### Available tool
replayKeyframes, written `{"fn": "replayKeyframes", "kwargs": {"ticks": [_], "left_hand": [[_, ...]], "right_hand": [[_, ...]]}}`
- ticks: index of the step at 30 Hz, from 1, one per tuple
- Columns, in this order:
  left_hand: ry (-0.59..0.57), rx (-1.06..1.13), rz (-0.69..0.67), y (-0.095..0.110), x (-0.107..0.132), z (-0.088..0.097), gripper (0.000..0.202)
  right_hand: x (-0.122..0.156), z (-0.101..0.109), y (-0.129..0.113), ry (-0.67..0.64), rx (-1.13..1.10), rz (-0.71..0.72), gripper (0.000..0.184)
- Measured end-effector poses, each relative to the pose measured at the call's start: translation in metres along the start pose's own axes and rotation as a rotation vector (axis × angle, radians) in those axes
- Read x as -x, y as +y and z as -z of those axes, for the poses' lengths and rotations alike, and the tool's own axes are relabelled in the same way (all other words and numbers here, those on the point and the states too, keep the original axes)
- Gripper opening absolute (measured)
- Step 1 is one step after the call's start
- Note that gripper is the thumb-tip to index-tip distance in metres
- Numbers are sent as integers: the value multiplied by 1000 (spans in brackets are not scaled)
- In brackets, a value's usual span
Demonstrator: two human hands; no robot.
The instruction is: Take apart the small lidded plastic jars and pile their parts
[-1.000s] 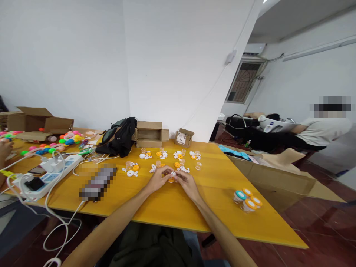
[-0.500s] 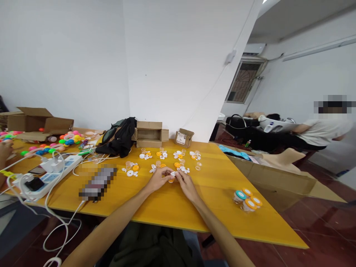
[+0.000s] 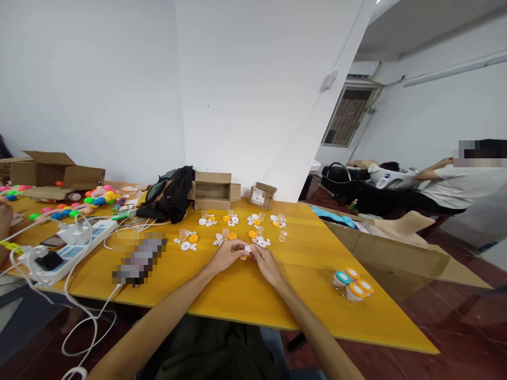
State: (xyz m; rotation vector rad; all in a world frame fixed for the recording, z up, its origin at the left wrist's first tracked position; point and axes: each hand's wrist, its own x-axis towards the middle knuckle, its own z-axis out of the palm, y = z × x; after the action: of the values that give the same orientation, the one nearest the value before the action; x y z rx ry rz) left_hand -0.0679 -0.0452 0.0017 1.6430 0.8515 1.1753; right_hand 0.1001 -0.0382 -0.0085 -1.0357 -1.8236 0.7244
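Both my hands meet over the yellow table. Between their fingertips is a small white plastic piece with holes. My left hand has its fingers closed at the piece's left side. My right hand pinches it from the right. Just below the fingers an orange part shows, mostly hidden. Beyond my hands lie sets of loose parts: a clear cup, an orange ring, a white ring and perforated white pieces.
Several lidded jars stand at the right. A phone, a power strip and cables lie at the left. Behind are a black bag and an open cardboard box. A person sits far right.
The white piece between my fingers has shifted slightly right and turned a little; my hands stay nearly in place. The person at far right has raised an arm toward the head.
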Motion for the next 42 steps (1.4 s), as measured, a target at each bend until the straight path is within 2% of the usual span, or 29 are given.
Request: {"fn": "replayKeyframes", "kwargs": {"ticks": [4, 8, 13, 19, 22, 27, 33, 40, 42], "left_hand": [[-10, -6, 2, 1, 0, 1, 27], [-2, -26, -11, -1, 0, 1, 28], [67, -90, -42, -4, -1, 2, 24], [206, -288, -109, -6, -4, 4, 18], [237, -388, -127, -7, -5, 5, 19], [210, -518, -110, -10, -4, 6, 24], [143, -577, -91, -8, -3, 4, 22], [98, -438, 0, -5, -4, 2, 18], [118, -410, 6, -5, -4, 2, 18]], "right_hand": [[0, 1, -3, -41, -49, -27, 59], [0, 1, -3, -28, -98, -49, 61], [-1, 1, -2, 2, -139, -52, 60], [-2, 3, -3, 46, -145, -65, 57], [-3, 3, -3, 77, -141, -49, 52], [-4, 4, 1, 117, -162, -79, 49], [-3, 2, 7, 52, -285, -157, 44], [-3, -1, 8, 48, -366, -202, 46], [-3, -1, 8, 38, -372, -204, 46]]}}
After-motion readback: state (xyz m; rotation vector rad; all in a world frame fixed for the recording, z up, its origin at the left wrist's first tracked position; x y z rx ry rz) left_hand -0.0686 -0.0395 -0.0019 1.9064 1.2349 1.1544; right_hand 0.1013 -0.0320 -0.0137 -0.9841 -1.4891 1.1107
